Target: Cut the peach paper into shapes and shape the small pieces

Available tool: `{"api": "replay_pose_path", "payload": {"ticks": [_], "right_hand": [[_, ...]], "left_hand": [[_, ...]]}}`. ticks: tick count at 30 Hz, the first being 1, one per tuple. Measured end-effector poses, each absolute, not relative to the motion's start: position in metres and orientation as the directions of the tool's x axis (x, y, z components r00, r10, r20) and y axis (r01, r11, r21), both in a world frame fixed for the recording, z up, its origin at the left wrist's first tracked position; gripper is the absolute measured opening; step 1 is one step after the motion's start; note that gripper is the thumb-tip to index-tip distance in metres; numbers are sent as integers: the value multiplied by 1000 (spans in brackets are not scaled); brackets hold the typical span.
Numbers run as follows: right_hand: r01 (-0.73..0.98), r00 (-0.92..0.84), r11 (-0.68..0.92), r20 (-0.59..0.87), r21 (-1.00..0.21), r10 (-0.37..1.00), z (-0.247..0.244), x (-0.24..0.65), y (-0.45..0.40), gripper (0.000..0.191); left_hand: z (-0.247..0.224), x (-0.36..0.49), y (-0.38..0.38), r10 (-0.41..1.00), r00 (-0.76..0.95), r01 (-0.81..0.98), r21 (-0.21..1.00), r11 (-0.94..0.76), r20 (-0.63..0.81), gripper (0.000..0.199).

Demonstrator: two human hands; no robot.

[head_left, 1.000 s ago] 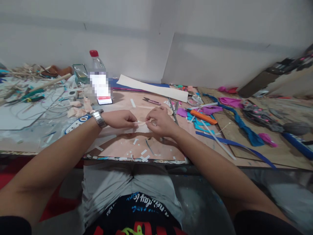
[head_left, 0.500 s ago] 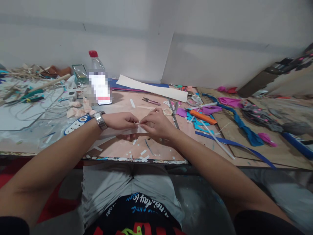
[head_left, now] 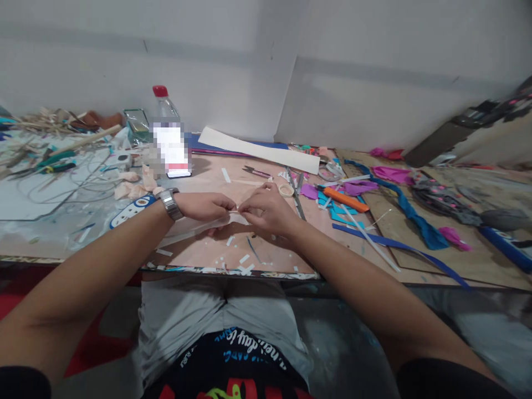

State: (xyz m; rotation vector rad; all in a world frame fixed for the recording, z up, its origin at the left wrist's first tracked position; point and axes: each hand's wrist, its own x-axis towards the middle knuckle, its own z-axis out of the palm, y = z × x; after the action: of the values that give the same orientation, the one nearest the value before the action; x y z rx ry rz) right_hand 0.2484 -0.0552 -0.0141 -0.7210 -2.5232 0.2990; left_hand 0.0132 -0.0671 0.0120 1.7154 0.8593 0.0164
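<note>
Landmark: the board, the peach-coloured sheet lying flat at the near edge of the bench.

Well left of the board, pliers lie among loose wire. At the board's far left corner stands a bottle, with a phone at its foot.

Over the board's left half, the left hand, a watch on its wrist, has thumb and forefinger pressed together on one end of a small pale strip. The right hand pinches the other end the same way; its other fingers are curled loosely. The fingertips of the two hands nearly meet above the board's middle, and a white sheet runs under them. Whether the strip touches the sheet cannot be told.

The board's near edge, in front of the hands, carries only small white scraps, so there is open room there. Beyond the hands lie snips, and a tape ring just beside the right knuckles. Right of the board, an orange knife and blue strips crowd the edge.
</note>
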Motion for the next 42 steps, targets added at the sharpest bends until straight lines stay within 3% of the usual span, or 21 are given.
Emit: {"api": "replay_pose_path", "payload": {"ticks": [2, 6, 16, 21, 29, 37, 42], "right_hand": [[428, -740, 842, 407, -328, 535, -14, 249, -55, 17], [435, -733, 835, 407, -336, 546, -13, 249, -56, 17], [495, -666, 777, 403, -389, 627, -16, 247, -56, 14], [526, -635, 727, 366, -441, 681, -16, 246, -56, 13], [536, -600, 670, 326, -513, 730, -17, 244, -56, 11], [560, -630, 652, 247, -511, 736, -13, 242, -59, 15], [570, -613, 644, 258, -511, 747, -11, 244, -58, 14]], "left_hand": [[12, 13, -68, 562, 734, 505, 859, -79, -380, 18], [8, 15, -67, 648, 685, 504, 859, -91, -334, 38], [8, 15, -61, 698, 696, 556, 740, -377, -168, 40], [8, 18, -60, 724, 688, 576, 642, -505, -48, 34], [6, 22, -65, 747, 661, 561, 614, -555, 72, 17], [6, 28, -69, 697, 686, 579, 424, -696, 208, 20], [7, 26, -68, 696, 683, 593, 388, -705, 221, 23]]}}
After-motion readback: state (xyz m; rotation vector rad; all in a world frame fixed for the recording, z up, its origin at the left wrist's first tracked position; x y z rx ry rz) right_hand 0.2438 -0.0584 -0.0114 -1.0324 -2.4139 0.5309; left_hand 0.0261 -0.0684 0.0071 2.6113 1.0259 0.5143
